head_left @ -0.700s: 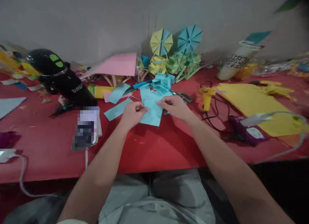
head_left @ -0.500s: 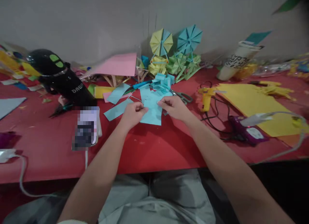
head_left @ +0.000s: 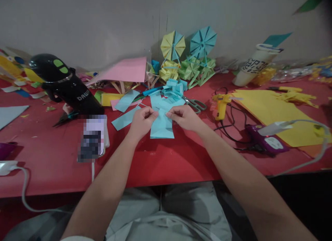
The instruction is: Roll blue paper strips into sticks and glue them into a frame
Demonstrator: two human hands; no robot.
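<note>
Between my two hands is a light-blue sheet of paper (head_left: 162, 127), with a fold line near its front edge. My left hand (head_left: 143, 121) is closed, thumb and fingers pinching the paper's left side. On the right side, my right hand (head_left: 183, 117) pinches it the same way. More blue paper lies just behind, with a heap of folded blue strips (head_left: 173, 89) on top. Loose blue paper strips (head_left: 126, 118) rest left of my left hand. Grey-handled scissors (head_left: 197, 105) lie beyond my right hand, their blades partly covered by paper.
Right of my hands stand a yellow glue gun (head_left: 221, 108), a purple power strip (head_left: 268, 140) with cables, and yellow paper sheets (head_left: 275, 113). A phone (head_left: 93, 139) and a black bottle (head_left: 75, 89) are at left. Folded paper wheels (head_left: 203, 42) stand against the wall.
The paper between my hands has shifted slightly toward me, and its front part now shows a fold. My right fingers have moved a little left, closer to my left hand.
</note>
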